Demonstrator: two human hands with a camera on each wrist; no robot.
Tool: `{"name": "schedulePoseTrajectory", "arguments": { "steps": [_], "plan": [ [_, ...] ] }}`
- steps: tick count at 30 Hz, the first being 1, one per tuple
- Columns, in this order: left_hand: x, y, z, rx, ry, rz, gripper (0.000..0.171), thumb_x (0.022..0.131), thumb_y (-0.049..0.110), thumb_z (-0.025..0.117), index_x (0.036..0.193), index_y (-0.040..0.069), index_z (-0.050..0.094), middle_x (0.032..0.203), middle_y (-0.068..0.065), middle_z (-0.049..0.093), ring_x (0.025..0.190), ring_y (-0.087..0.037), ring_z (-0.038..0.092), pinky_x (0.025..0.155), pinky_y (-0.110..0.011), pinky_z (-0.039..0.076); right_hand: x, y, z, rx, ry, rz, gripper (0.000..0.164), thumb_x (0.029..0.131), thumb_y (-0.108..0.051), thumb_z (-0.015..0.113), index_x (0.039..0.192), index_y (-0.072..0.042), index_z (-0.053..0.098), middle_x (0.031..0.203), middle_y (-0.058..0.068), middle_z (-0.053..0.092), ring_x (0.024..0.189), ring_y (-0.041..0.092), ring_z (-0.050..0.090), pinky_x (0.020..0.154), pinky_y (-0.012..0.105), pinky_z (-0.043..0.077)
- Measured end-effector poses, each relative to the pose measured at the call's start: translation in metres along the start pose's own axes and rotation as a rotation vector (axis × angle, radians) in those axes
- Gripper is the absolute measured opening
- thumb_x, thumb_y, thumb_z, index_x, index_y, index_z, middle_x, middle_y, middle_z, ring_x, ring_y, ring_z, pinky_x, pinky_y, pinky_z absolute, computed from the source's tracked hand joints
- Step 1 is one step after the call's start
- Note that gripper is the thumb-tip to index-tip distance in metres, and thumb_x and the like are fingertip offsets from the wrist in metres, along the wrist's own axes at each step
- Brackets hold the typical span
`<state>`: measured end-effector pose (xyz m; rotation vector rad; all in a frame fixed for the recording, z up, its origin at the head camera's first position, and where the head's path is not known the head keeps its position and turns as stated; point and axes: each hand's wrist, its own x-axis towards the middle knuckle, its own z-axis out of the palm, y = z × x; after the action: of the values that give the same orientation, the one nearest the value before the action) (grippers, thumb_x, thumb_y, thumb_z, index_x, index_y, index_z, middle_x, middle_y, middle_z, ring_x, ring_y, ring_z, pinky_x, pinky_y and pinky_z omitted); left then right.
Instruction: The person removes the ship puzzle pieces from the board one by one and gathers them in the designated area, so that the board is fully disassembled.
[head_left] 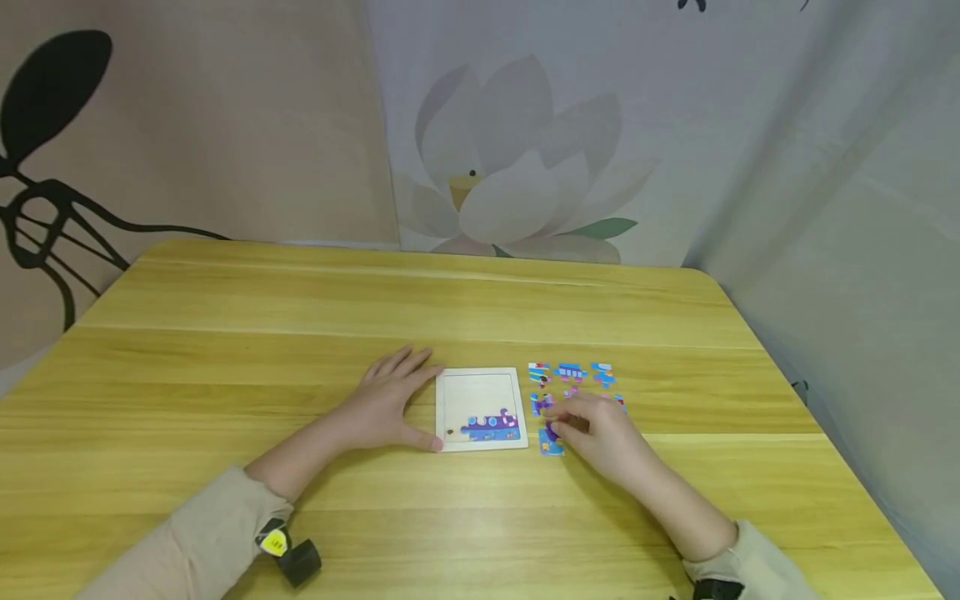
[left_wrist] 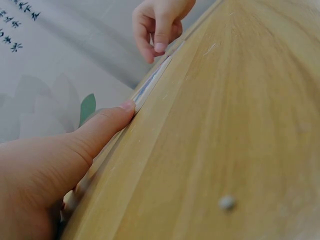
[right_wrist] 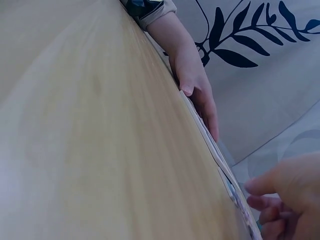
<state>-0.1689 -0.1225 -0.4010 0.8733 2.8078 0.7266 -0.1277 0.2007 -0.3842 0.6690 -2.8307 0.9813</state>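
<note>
A square white puzzle tray point(head_left: 480, 387) lies on the table, with a strip of joined purple and blue puzzle pieces point(head_left: 491, 429) along its lower right. My left hand point(head_left: 386, 408) spreads its fingers at the tray's left side, the thumb point(left_wrist: 117, 114) touching the near left corner. To the right of the tray are several loose jigsaw pieces point(head_left: 572, 372). My right hand point(head_left: 607, 429) reaches over them, covering some. Its thumb and index finger are bent above a blue and purple piece point(head_left: 551, 443), apart, with nothing visible between them in the left wrist view.
The wooden table point(head_left: 300, 367) extends around the tray on all sides. Behind it hangs a pale curtain point(head_left: 525, 125) printed with a flower. A dark wrist device point(head_left: 298, 562) sits at my left sleeve.
</note>
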Motion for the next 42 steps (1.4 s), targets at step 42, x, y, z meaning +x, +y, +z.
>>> {"name": "schedulePoseTrajectory", "arguments": {
  "steps": [42],
  "plan": [
    [0.0, 0.0, 0.001, -0.001, 0.012, 0.004, 0.112, 0.062, 0.075, 0.07, 0.149, 0.013, 0.036, 0.157, -0.015, 0.016, 0.142, -0.04, 0.004, 0.108, -0.064, 0.005, 0.036, -0.044, 0.032, -0.031, -0.178, 0.015, 0.022, 0.078, -0.014, 0.08, 0.099, -0.014, 0.074, 0.073, -0.011, 0.054, 0.062, 0.008, 0.047, 0.056, 0.025, 0.043]
  ]
}}
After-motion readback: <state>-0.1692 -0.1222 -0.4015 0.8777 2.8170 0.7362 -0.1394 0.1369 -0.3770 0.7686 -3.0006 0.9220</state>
